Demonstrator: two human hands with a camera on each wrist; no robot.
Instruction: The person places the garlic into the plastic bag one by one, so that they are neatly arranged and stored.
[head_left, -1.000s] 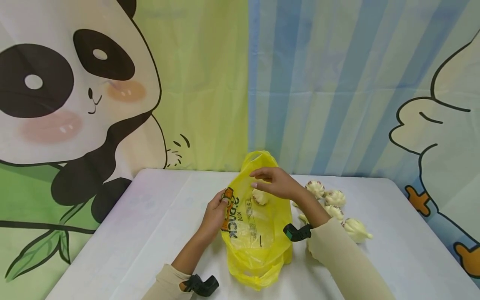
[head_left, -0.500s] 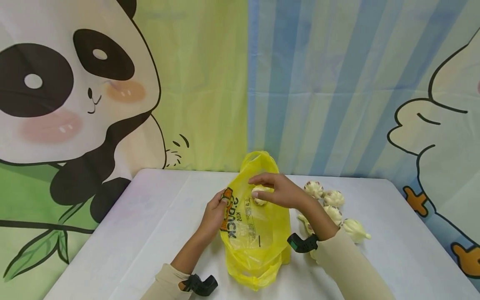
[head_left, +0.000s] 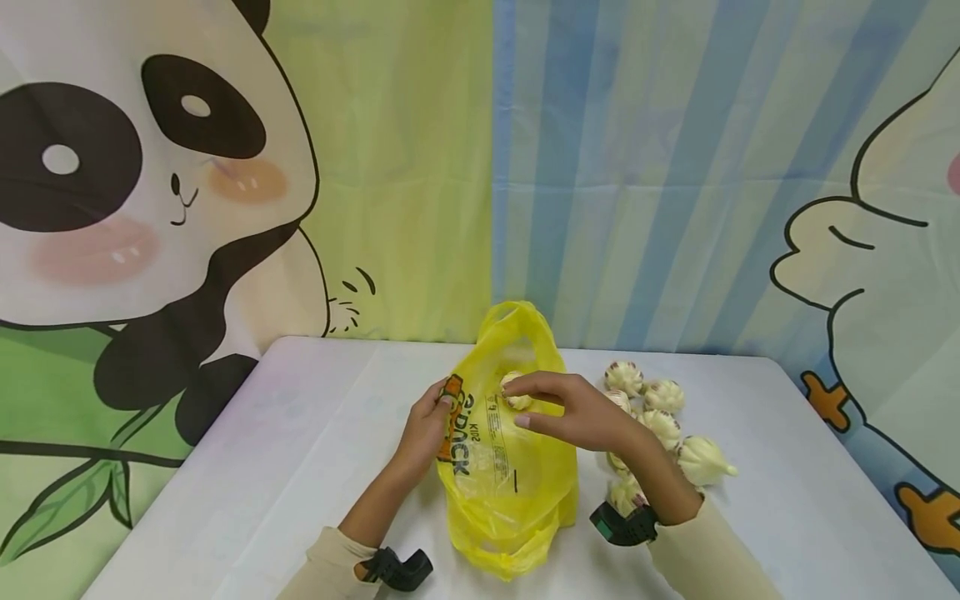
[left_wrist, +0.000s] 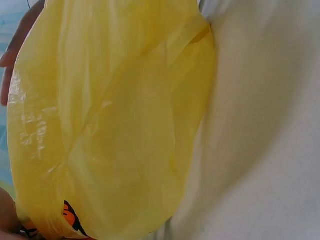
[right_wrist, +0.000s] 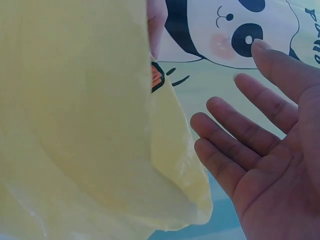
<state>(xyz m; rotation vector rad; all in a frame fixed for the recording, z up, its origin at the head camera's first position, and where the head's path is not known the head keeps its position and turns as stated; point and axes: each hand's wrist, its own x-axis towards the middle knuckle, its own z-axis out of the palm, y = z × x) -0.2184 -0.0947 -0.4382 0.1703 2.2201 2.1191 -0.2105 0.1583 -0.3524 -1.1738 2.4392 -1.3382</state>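
Holding the yellow bag (head_left: 543,475) open at its left edge, the left hand (head_left: 423,427) is my anchor near the middle of a white table (head_left: 337,417). Its thumb shows on the printed face and the fingers bend out of sight behind, so the thin plastic is pinched between them; how firmly, I cannot tell.

Inside the bag's mouth sits one garlic bulb (head_left: 517,402), partly covered in the head view by the index finger of the right hand (head_left: 581,410). More garlic bulbs (head_left: 662,427) lie clustered on the table to the right of the bag, some partly hidden by the right forearm (head_left: 663,479).

The right hand hovers at the opening. In the right wrist view its palm is bare, four fingers extended with a slight bend, thumb standing well apart. I see nothing in its grasp; whether a fingertip brushes the bulb or the plastic, I cannot tell.

I judge the step to be handling garlic at the bag's mouth. To do it well, I would draw the left edge gently outward so the soft opening doesn't sag, and lift the right hand straight out, so no finger snags the film or drags the bulb.
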